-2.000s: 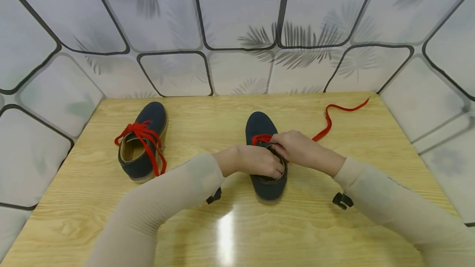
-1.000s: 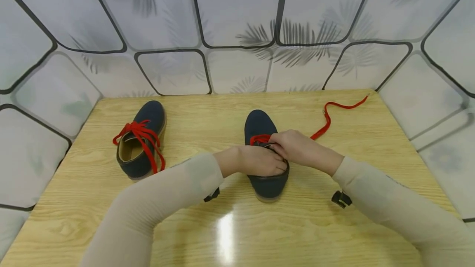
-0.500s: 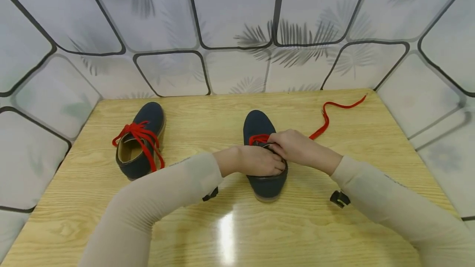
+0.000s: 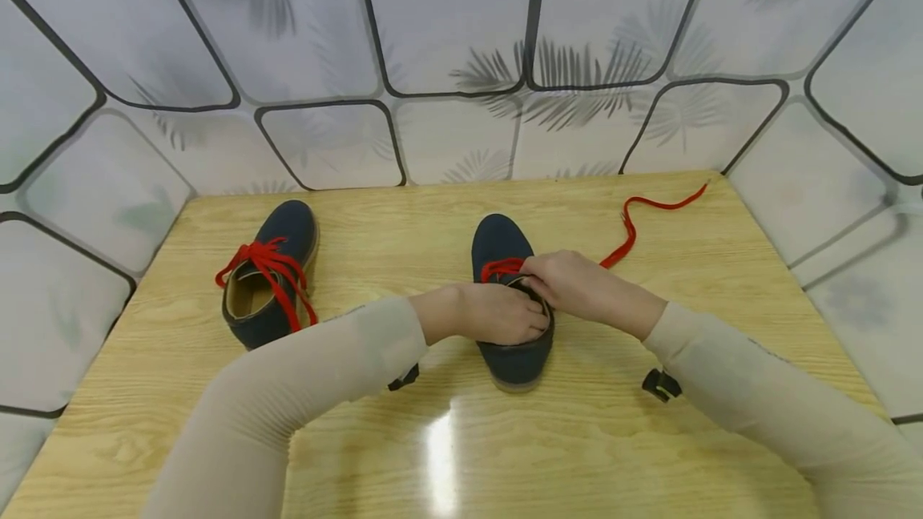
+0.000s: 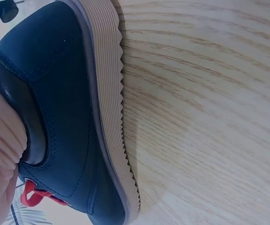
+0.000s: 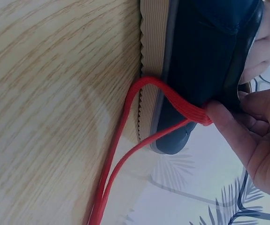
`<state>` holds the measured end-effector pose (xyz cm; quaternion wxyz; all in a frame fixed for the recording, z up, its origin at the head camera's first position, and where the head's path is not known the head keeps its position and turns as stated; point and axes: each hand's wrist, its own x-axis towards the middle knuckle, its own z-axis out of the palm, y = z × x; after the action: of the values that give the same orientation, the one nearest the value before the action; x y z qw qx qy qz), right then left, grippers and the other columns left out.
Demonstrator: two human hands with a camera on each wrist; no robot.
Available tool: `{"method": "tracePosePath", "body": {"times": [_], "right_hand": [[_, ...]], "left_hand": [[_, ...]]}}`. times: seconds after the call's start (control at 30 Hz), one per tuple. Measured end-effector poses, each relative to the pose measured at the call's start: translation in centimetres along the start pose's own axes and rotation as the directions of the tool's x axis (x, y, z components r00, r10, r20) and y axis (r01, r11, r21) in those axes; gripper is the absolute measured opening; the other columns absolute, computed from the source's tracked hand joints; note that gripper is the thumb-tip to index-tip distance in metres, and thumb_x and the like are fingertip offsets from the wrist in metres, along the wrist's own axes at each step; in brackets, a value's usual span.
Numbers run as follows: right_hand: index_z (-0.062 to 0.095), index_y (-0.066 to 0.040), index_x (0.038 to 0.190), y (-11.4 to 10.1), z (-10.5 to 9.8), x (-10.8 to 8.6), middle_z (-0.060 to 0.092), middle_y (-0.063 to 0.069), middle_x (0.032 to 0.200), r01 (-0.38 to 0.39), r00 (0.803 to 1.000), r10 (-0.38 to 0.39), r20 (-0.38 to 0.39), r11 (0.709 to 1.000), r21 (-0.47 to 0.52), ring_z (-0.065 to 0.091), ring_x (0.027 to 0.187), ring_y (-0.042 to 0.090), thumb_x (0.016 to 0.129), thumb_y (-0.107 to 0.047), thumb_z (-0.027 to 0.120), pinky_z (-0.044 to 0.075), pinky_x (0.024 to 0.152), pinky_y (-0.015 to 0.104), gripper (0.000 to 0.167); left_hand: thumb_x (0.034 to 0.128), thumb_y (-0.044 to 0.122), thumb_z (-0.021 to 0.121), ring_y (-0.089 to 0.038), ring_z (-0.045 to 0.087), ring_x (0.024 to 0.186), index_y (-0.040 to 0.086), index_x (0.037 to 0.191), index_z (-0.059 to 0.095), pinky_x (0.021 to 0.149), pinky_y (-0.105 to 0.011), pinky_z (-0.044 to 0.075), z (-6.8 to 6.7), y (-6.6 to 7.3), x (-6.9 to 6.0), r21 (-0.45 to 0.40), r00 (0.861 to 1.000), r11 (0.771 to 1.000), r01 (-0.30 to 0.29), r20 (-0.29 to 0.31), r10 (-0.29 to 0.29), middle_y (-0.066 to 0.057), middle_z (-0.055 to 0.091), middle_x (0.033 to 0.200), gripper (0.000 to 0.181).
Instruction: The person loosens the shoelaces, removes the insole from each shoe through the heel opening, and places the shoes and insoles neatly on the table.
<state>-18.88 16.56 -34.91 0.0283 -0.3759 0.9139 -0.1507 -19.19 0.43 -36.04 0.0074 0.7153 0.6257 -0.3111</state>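
Note:
A navy shoe (image 4: 517, 364) stands on the table in front of me, toe pointing away. My left hand (image 4: 502, 313) reaches into its opening from the left, and the fingertips are hidden inside. My right hand (image 4: 570, 283) pinches the upper edge of the shoe's right side, beside the eyelets; in the right wrist view, one fingertip (image 6: 214, 110) touches the red shoelace (image 6: 191, 110) where it leaves the shoe. More red lace (image 4: 502, 267) crosses the front of the shoe. The left wrist view shows the shoe's left side and ridged pale sole (image 5: 107, 79).
A second navy shoe (image 4: 284, 235), its red laces (image 4: 270, 256) tied in a bow, stands at the left. The loose lace end (image 4: 626, 239) trails over the wooden table (image 4: 591, 439) to the back right. Patterned fabric walls (image 4: 454, 138) enclose the back and sides.
My left hand has dipped a little deeper into the shoe and shifted slightly within the opening. The right hand keeps its hold. The view has drifted slightly.

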Motion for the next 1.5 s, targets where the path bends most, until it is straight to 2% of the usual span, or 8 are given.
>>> {"method": "tracePosePath", "body": {"times": [0.27,0.47,0.63,0.83,1.0,1.23,1.3,1.5], "right_hand": [[0.064,-0.004,0.086,0.0,-0.2,0.0,0.062,0.003,0.071,-0.025,0.999,0.025,0.022,1.000,0.017,0.051,0.055,0.011,0.092,-0.010,0.059,0.041,0.051,0.023,0.010],[0.063,-0.005,0.085,-0.1,-0.4,0.0,0.058,0.001,0.067,-0.064,0.997,0.062,0.054,0.997,0.036,0.045,0.051,0.009,0.093,-0.010,0.058,0.037,0.049,0.022,0.011],[0.063,-0.006,0.086,-0.1,-0.5,0.0,0.058,0.001,0.067,-0.069,0.997,0.066,0.050,0.997,0.046,0.046,0.051,0.009,0.094,-0.011,0.057,0.038,0.049,0.022,0.011],[0.063,-0.005,0.087,0.0,-0.5,-0.2,0.058,0.001,0.066,-0.092,0.994,0.089,0.060,0.994,0.053,0.046,0.051,0.009,0.094,-0.011,0.058,0.038,0.049,0.022,0.011],[0.063,-0.005,0.086,0.1,-0.4,-0.2,0.058,0.001,0.067,-0.074,0.997,0.072,0.039,0.996,0.049,0.046,0.052,0.009,0.094,-0.011,0.058,0.038,0.049,0.022,0.011],[0.064,-0.003,0.087,0.1,-0.1,-0.3,0.061,0.003,0.070,0.004,1.000,-0.003,-0.027,1.000,0.019,0.046,0.051,0.008,0.092,-0.009,0.059,0.038,0.049,0.021,0.010],[0.064,-0.003,0.087,0.1,0.0,-0.3,0.061,0.003,0.070,0.004,1.000,-0.004,-0.030,1.000,0.021,0.046,0.051,0.007,0.092,-0.009,0.059,0.037,0.048,0.021,0.010],[0.064,-0.004,0.087,0.1,0.2,-0.3,0.061,0.002,0.069,-0.018,0.999,0.018,-0.029,1.000,0.023,0.045,0.050,0.006,0.092,-0.010,0.059,0.037,0.048,0.021,0.009]], "left_hand": [[0.1015,0.017,0.042,-0.018,0.035,0.135,0.013,0.141,0.043,0.110,-0.027,0.030,0.3,-0.1,0.1,-0.016,1.000,1.000,0.011,0.006,-0.010,-0.001,0.038,0.147,0.040],[0.1013,0.015,0.042,-0.018,0.041,0.129,0.012,0.137,0.047,0.107,-0.026,0.034,0.2,-0.2,-0.1,0.023,0.999,1.000,-0.007,-0.042,0.007,0.000,0.044,0.141,0.036],[0.1012,0.016,0.043,-0.019,0.043,0.127,0.013,0.136,0.049,0.107,-0.028,0.035,0.2,-0.3,-0.2,0.036,0.999,0.999,0.001,-0.052,0.001,0.000,0.045,0.140,0.035],[0.1007,0.017,0.043,-0.015,0.051,0.117,0.015,0.128,0.056,0.101,-0.026,0.039,0.6,-0.3,-0.1,-0.013,0.994,1.000,-0.003,-0.110,0.002,0.002,0.055,0.129,0.031],[0.0985,0.018,0.047,-0.012,0.057,0.105,0.017,0.113,0.067,0.093,-0.026,0.044,1.0,-0.4,-0.4,-0.055,0.976,0.998,-0.030,-0.218,0.017,0.005,0.062,0.115,0.024],[0.0984,0.014,0.047,-0.013,0.057,0.099,0.015,0.107,0.066,0.087,-0.025,0.046,1.6,-0.3,-1.5,-0.130,0.927,0.990,-0.054,-0.375,0.002,0.005,0.062,0.112,0.021],[0.0986,0.013,0.048,-0.014,0.057,0.100,0.014,0.109,0.065,0.086,-0.024,0.046,1.8,-0.1,-1.8,-0.140,0.918,0.989,-0.035,-0.396,-0.024,0.005,0.061,0.114,0.020],[0.0984,0.013,0.049,-0.016,0.055,0.111,0.013,0.117,0.059,0.092,-0.025,0.046,2.2,0.5,-2.5,-0.121,0.908,0.989,0.087,-0.399,-0.128,0.001,0.059,0.122,0.021]]}}
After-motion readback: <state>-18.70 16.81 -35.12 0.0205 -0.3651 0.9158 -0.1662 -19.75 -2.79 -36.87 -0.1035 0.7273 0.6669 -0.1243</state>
